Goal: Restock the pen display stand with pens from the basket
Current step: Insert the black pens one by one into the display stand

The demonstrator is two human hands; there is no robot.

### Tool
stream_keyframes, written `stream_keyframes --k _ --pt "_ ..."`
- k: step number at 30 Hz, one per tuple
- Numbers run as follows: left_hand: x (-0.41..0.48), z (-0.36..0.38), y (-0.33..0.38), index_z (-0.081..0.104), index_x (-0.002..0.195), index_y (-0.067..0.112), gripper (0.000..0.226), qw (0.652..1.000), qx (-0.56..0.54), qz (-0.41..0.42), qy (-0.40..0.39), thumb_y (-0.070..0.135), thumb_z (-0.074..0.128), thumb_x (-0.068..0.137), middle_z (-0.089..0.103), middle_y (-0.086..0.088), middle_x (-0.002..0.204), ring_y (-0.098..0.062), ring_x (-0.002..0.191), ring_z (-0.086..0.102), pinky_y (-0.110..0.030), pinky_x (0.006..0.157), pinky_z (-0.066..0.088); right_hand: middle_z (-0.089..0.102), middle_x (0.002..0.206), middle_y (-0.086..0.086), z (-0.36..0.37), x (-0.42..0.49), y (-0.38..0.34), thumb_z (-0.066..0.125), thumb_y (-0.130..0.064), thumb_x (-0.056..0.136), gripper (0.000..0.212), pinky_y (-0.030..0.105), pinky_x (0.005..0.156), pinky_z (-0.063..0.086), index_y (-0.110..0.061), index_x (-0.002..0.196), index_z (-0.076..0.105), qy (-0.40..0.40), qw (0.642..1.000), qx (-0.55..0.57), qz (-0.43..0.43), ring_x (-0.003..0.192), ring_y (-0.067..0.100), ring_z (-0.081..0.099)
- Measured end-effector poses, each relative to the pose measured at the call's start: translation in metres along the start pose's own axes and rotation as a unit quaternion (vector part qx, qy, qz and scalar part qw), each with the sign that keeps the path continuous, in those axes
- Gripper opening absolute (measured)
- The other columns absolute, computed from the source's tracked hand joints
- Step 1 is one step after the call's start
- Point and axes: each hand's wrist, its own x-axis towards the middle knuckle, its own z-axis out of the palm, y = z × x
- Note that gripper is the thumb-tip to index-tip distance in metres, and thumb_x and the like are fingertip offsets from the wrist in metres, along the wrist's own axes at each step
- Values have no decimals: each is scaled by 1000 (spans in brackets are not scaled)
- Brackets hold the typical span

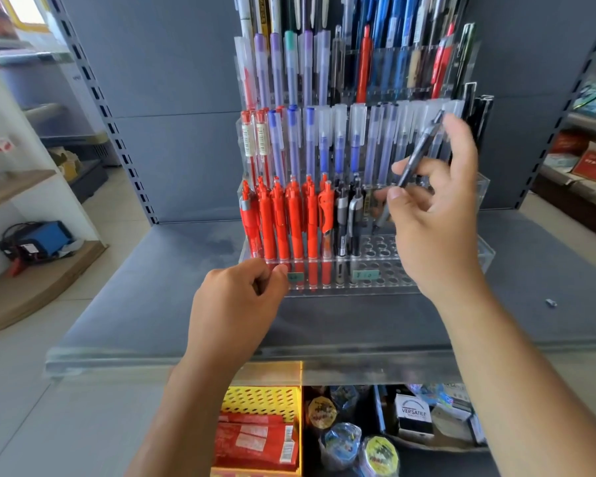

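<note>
A clear acrylic pen display stand [475, 256] stands on the grey shelf, with tiers of pens. Its bottom row holds orange pens [283, 222] at the left and a few black and grey pens [346, 218] beside them; empty holes [379, 249] fill the right part. My right hand [434, 215] pinches a dark pen [418, 153] tilted over those empty holes, tip pointing down. My left hand [238, 304] rests with curled fingers against the stand's front lower left edge. The basket of pens is not in view.
The grey shelf [145, 304] has a clear front lip. Below it sit a yellow perforated bin [258, 401] with red packets, tape rolls [341, 438] and boxes. Shelving uprights flank both sides. A small object [551, 302] lies on the shelf at right.
</note>
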Motion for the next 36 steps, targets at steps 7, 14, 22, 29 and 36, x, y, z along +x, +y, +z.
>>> stream_keyframes --k 7,14,22,29,36 --pt "1 0 -2 43 54 12 49 1000 2 2 0 37 62 91 42 -5 47 -28 48 39 -38 46 34 53 111 6 8 -4 9 55 8 95 84 29 88 54 -35 155 16 -21 999 -31 -20 94 14 61" --pt "0 0 -1 44 55 12 49 1000 1 5 1 39 61 92 43 -1 46 -23 46 39 -32 46 31 53 111 6 7 -7 12 60 3 94 85 32 87 55 -47 149 19 -48 995 -78 -31 97 22 61" --pt "0 -1 -2 48 56 11 48 1000 -8 6 -2 39 60 93 48 -4 48 -29 48 45 -38 46 38 52 107 -7 3 -7 14 58 7 89 55 13 81 47 -29 131 56 -62 983 -167 -48 92 5 56" --pt "0 0 1 45 53 15 48 1000 -12 10 1 37 60 93 41 5 44 -18 42 37 -31 46 33 55 107 -7 0 -6 14 54 6 91 51 7 78 43 -28 129 59 -78 980 -182 -31 92 5 55" --pt "0 1 -1 40 53 13 51 1000 -12 2 3 37 62 92 35 3 44 -17 46 30 -31 49 30 53 110 -11 -4 -5 13 45 7 95 56 12 81 46 -32 134 55 -104 976 -189 -17 99 2 54"
